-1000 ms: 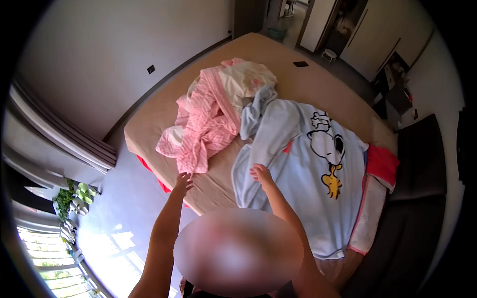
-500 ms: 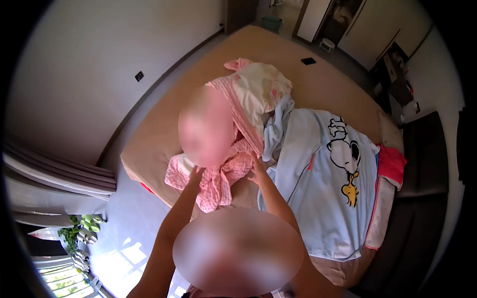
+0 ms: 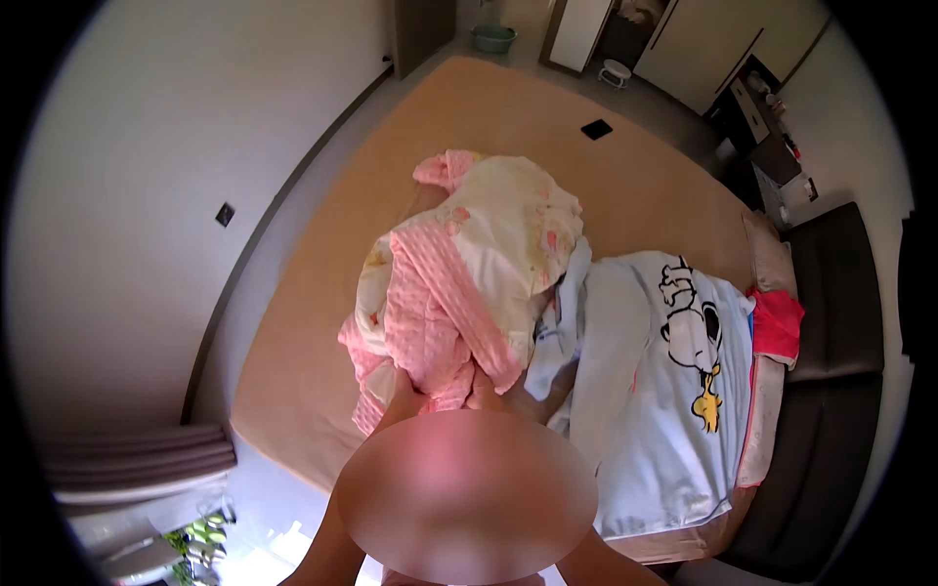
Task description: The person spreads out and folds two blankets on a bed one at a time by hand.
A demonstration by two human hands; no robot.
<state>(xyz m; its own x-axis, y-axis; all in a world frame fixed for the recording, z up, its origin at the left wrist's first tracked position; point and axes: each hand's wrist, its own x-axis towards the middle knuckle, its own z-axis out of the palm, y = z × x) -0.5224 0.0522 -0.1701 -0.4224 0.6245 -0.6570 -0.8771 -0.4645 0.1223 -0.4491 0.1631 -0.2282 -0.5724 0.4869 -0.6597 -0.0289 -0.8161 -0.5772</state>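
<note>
Pink blanket (image 3: 427, 322): left hand (image 3: 405, 397) and right hand (image 3: 482, 392) touch its near end; fingers largely hidden, opening cannot be told.

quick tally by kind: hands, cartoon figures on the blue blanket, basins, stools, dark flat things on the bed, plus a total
Hands: 2, left hand and right hand
Cartoon figures: 2, white dog and yellow bird
Basins: 1, green basin
Stools: 1, white stool
Dark flat things: 1, black rectangle
Total: 7

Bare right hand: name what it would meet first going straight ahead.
The pink dimpled cloth blanket, bunched just ahead; the right hand seems to touch it, though folds make depth unclear.
</note>
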